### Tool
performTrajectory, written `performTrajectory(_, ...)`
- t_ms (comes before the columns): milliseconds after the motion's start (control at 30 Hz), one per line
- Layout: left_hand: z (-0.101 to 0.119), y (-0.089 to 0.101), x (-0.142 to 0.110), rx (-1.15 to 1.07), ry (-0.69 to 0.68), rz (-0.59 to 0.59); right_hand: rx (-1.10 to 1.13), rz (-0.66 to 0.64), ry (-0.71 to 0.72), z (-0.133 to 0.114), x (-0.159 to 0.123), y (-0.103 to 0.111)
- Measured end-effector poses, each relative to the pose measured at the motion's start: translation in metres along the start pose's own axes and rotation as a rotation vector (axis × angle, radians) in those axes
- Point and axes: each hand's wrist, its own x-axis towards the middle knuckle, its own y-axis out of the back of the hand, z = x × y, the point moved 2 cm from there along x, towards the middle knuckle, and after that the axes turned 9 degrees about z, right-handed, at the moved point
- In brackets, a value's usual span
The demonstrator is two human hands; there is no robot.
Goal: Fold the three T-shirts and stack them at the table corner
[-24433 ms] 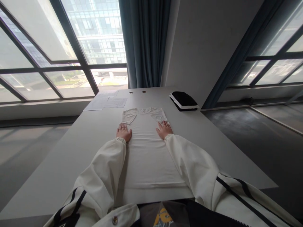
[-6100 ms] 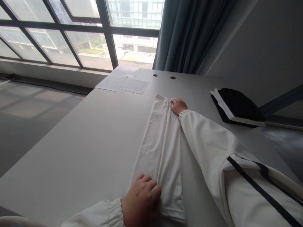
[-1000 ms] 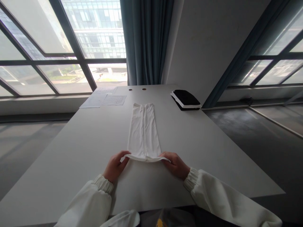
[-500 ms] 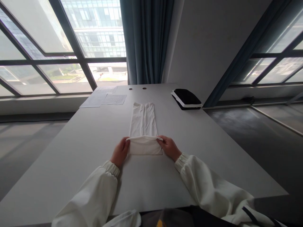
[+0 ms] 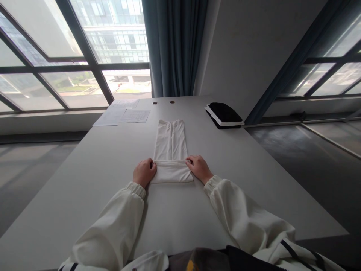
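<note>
A white garment (image 5: 170, 143), folded into a long narrow strip, lies lengthwise on the grey table (image 5: 84, 177). Its near end is turned over onto the strip, forming a short flap (image 5: 171, 172). My left hand (image 5: 144, 172) pinches the flap's left corner and my right hand (image 5: 198, 168) pinches its right corner. Both hands rest low on the cloth and table. White jacket sleeves cover both my arms.
A folded black and white stack (image 5: 224, 114) sits at the table's far right. Paper sheets (image 5: 122, 114) lie at the far left, near two cable holes (image 5: 163, 102). Windows and a blue curtain (image 5: 173, 49) stand behind the table.
Both hands carried the strip's near end away from me and laid it down onto the strip; the lifted edge is now pressed flat.
</note>
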Motion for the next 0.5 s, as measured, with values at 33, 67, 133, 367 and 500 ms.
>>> performTrajectory(33,0.0002,0.0003,-0.0001,0.019,0.005,0.006,0.013,0.007,-0.001,-0.0002,0.0005,0.0004)
performTrajectory(67,0.0001,0.0003,-0.0001,0.034,0.01,0.007,0.03,0.016,-0.002,-0.0007,0.0011,0.0008)
performTrajectory(133,-0.0005,-0.0003,0.0002,0.054,0.02,0.012,0.061,0.05,-0.009,-0.0015,0.0027,0.0016)
performTrajectory(367,-0.0032,-0.0045,0.0033,0.041,0.029,0.046,0.022,0.033,-0.021,0.002,0.0077,-0.0033)
performTrajectory(500,-0.0054,-0.0058,0.0061,-0.057,0.044,0.04,0.002,0.034,-0.003,0.0044,0.0076,-0.0056)
